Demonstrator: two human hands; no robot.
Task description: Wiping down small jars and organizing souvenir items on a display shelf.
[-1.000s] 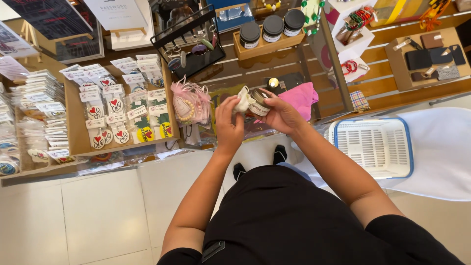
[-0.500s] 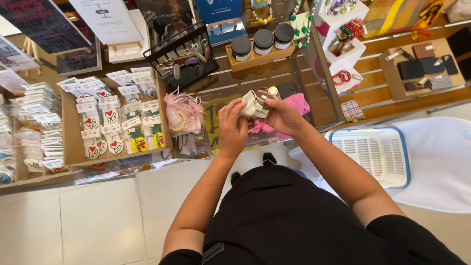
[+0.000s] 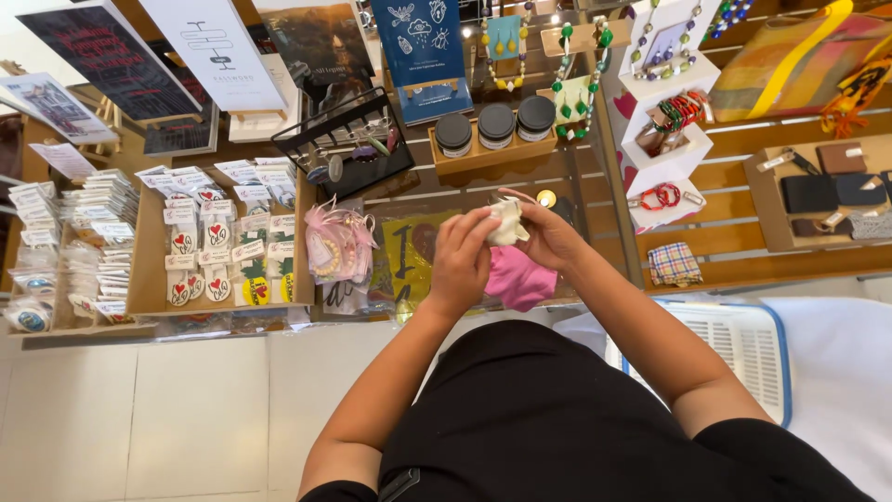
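While pinched between both hands, small cream pouch [image 3: 506, 221] gripped by left hand [image 3: 462, 253] and right hand [image 3: 548, 237]; best kept over pink cloth [image 3: 518, 279], fingers clamped.

A single camera sat on the person's head and looked steeply down over the chest and black shirt, so the forearms ran up from the lower edge toward the middle of the frame. It faced a wooden display counter [image 3: 232, 302] that filled the upper half, seen from above and near. The left hand [image 3: 462, 260] and right hand [image 3: 548, 237] met close to centre. Pale floor tiles lay at lower left. No second view shared the scene
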